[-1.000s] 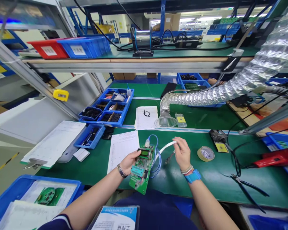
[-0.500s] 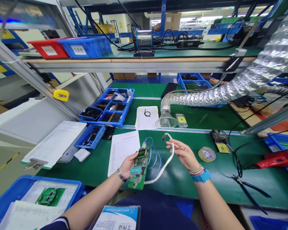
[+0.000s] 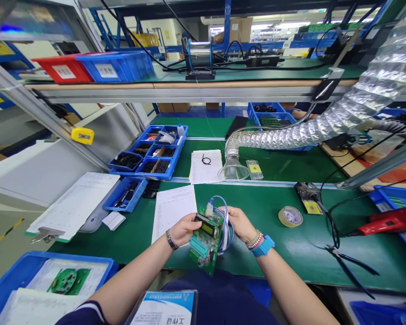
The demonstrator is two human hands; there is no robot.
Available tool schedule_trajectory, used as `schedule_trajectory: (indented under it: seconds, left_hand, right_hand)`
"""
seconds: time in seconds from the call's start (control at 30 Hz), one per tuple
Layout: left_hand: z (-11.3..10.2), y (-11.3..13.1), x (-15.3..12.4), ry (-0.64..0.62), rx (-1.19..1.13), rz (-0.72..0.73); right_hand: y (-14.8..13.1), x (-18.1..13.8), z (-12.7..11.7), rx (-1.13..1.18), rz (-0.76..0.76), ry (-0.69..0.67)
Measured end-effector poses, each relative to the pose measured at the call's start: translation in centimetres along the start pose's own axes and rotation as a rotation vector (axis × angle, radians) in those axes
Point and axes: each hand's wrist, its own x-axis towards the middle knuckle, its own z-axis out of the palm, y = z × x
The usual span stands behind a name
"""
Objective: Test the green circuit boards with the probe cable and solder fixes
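Observation:
A green circuit board (image 3: 200,247) with a small display and a teal socket is tilted above the front of the bench. My left hand (image 3: 183,229) is closed on its left edge, thumb beside the display. A blue cable (image 3: 228,216) is plugged in at the board's top and loops down its right side. My right hand (image 3: 241,224) closes round the cable loops there, its fingertips partly hidden behind them. The white sleeved cable is mostly hidden behind the board and the blue loops.
Printed sheets (image 3: 171,205) lie behind the board. A fume funnel (image 3: 233,172) hangs over the middle. To the right are a tape roll (image 3: 290,216), pliers (image 3: 350,262) and a red heat gun (image 3: 385,222). Blue parts bins (image 3: 172,169) stand at the back left.
My right hand has moved left and down to the board, bringing the white cable in and gathering the blue cable loops. The board has shifted slightly right and turned more towards me.

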Motion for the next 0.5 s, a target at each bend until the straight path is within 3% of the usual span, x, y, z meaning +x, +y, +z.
schedule_trajectory:
  seconds: [0.27,0.4,0.5]
  left_hand:
    - [0.0,-0.6,-0.1,0.017,0.029,0.010]
    - [-0.2,-2.1,-0.3,0.082,-0.043,0.076]
    - [-1.4,-3.0,-0.9,0.175,-0.120,0.193]
  right_hand:
    - [-0.4,0.4,1.6,0.150,0.068,-0.006]
    - [-0.7,0.9,0.2,0.104,0.106,0.009]
    - [0.7,-0.2,-1.6,0.055,0.126,0.142]
